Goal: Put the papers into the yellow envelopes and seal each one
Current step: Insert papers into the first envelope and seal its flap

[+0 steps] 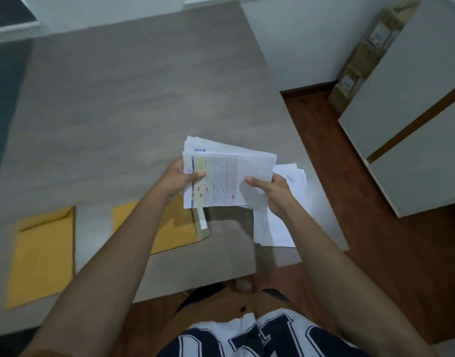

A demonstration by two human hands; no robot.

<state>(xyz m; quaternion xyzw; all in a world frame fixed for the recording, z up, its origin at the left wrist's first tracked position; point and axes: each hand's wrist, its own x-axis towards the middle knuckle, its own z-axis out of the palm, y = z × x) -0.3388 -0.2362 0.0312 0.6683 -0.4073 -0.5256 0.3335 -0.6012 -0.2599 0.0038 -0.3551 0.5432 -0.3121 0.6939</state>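
While both hands were raised above the grey table, a sheaf of papers was held between them, clear of the tabletop. The left hand grasped the sheaf at its left edge, with the thumb pressed across the printed face. The right hand grasped the right side, thumb on top and the remaining fingers curled underneath. The topmost sheet carried a coloured table with yellow, grey and red cells; a second sheet behind it showed a short blue heading near its far edge.

A second pile of papers lay on the table near its right edge, partly below and behind the right hand. Whether the held sheaf touched this pile could not be determined.

Two yellow envelopes lay flat on the near part of the table. The left envelope rested well apart from the hands, with its flap line visible near the far end. The middle envelope lay under the left forearm, and its flap end pointed toward the held sheaf, with a pale strip visible there.

Beyond the table's right edge, a white cabinet stood on a brown wooden floor, and a tall cardboard box leaned against the wall beside it.
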